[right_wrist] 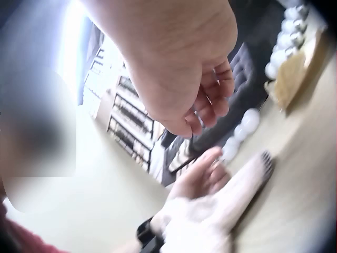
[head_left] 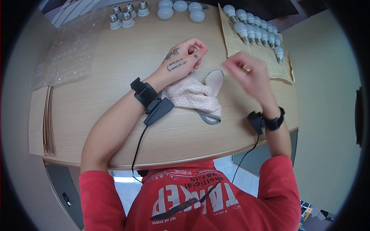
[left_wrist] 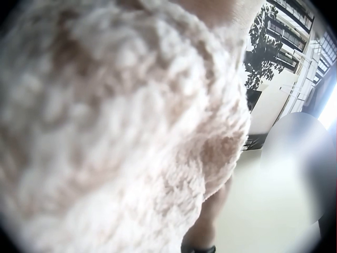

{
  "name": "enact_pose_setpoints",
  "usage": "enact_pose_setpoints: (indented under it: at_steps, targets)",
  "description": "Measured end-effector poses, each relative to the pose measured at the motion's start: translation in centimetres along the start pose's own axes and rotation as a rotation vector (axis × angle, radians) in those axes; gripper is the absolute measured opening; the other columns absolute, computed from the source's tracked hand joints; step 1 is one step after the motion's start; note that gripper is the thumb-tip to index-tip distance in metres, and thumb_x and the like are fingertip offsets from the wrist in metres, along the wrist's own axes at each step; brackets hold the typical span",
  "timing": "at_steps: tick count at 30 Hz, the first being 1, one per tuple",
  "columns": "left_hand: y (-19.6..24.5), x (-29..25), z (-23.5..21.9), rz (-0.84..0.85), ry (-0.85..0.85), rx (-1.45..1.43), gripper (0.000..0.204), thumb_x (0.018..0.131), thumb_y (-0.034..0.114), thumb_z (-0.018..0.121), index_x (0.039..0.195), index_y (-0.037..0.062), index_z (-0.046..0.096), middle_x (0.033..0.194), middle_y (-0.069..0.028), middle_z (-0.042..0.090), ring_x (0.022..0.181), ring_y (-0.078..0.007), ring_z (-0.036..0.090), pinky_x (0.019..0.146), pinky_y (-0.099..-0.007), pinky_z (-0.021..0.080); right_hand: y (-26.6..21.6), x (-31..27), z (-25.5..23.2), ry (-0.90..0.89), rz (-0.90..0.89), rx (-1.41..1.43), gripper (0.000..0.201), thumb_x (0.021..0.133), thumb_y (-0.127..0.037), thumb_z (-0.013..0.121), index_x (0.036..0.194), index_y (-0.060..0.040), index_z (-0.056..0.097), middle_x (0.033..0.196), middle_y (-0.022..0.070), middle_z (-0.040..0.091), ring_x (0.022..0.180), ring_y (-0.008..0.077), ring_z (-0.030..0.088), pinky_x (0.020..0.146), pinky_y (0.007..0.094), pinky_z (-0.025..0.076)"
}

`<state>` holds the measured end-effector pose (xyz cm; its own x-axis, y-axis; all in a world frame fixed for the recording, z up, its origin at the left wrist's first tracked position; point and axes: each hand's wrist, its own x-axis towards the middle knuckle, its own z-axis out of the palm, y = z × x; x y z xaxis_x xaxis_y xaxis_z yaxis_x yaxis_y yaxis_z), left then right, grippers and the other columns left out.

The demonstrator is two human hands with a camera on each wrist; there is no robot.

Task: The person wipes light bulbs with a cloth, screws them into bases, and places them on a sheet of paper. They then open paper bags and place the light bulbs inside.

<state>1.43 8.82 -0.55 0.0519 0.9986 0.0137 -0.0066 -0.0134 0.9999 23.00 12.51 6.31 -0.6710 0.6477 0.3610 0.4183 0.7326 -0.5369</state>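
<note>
A crumpled pale pink textured cloth (head_left: 192, 94) with dark checked edging lies in the middle of the table. My left hand (head_left: 184, 57) is just beyond it, its wrist at the cloth's left end and its fingers loosely curled around nothing. Close up, the cloth (left_wrist: 131, 137) fills most of the left wrist view and hides that hand's fingers. To the right of the cloth, my right hand (head_left: 249, 75) is raised and blurred. In the right wrist view its fingers (right_wrist: 208, 103) are loosely bent, with nothing between them.
Several LED bulbs (head_left: 252, 30) lie on brown paper (head_left: 287, 71) at the back right. White bulb domes (head_left: 180, 5) sit at the back middle, with screw-base parts (head_left: 128, 19) left of them. Bubble wrap (head_left: 71, 54) and folded brown paper bags (head_left: 40, 119) lie on the left.
</note>
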Motion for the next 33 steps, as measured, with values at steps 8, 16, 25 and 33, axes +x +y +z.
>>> enact_pose_setpoints:
  at_steps: [8, 16, 25, 33]
  targets:
    - [0.1, 0.0, 0.1, -0.033, 0.02, -0.116, 0.021, 0.101, 0.025, 0.054, 0.108, 0.006, 0.06, 0.073, 0.0015, 0.053, 0.063, -0.0056, 0.049, 0.056, -0.0214, 0.044, -4.1, -2.5, 4.7, -0.15, -0.227, -0.236, 0.021, 0.075, -0.018, 0.077, 0.088, -0.0033, 0.068, 0.086, 0.0122, 0.062, 0.082, 0.0303, 0.061, 0.074, 0.0412, 0.05]
    - [-0.3, 0.7, -1.0, 0.019, -0.058, -0.31, 0.039, 0.099, 0.043, 0.055, 0.113, 0.006, 0.06, 0.089, -0.0022, 0.06, 0.083, -0.008, 0.057, 0.077, -0.0238, 0.048, -1.8, -0.5, 1.7, -0.062, 0.515, 0.376, 0.017, 0.093, -0.017, 0.063, 0.099, -0.0036, 0.071, 0.096, 0.0072, 0.07, 0.088, 0.014, 0.065, 0.075, 0.0306, 0.051]
    - [1.1, 0.3, -1.0, 0.099, -0.048, -0.189, 0.034, 0.091, 0.021, 0.072, 0.121, 0.0074, 0.061, 0.11, -0.0021, 0.067, 0.104, -0.0103, 0.06, 0.093, -0.0263, 0.047, 0.6, 1.3, 2.5, 0.096, 0.667, 1.59, 0.034, 0.102, -0.024, 0.048, 0.124, -0.0006, 0.056, 0.109, 0.0102, 0.068, 0.099, 0.0211, 0.067, 0.087, 0.0357, 0.056]
    - [4.3, 0.4, -2.5, 0.158, -0.017, -0.597, 0.025, 0.093, 0.012, 0.067, 0.117, 0.005, 0.064, 0.104, -0.0045, 0.069, 0.093, -0.0112, 0.065, 0.08, -0.0255, 0.052, -1.3, -0.5, 3.3, -0.158, 0.437, 1.509, 0.05, 0.1, -0.023, 0.055, 0.143, -0.0011, 0.041, 0.138, 0.0121, 0.052, 0.122, 0.0202, 0.056, 0.101, 0.0329, 0.048]
